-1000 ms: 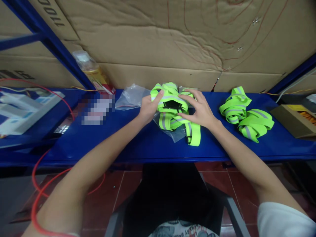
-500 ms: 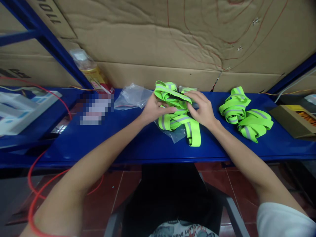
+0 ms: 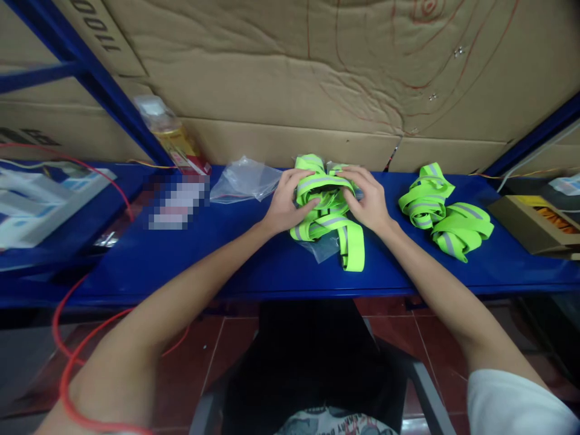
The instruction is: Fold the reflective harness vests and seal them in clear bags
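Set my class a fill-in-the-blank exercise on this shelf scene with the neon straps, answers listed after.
The left hand and right hand both grip a bundle of neon yellow-green reflective strap on a ____ metal shelf.
Beneath that bundle lies a crumpled clear ____ bag.
Farther right lie ____ more coiled bundles of the same strap.
Missing words: blue, plastic, two.

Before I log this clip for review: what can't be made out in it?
Head view only.
Middle of the strap bundle: covered by the left hand and right hand.
Clear bag beneath it: mostly covered by the bundle.
Pixelated patch on the shelf: blurred out.
Brown box: cut by the right edge.
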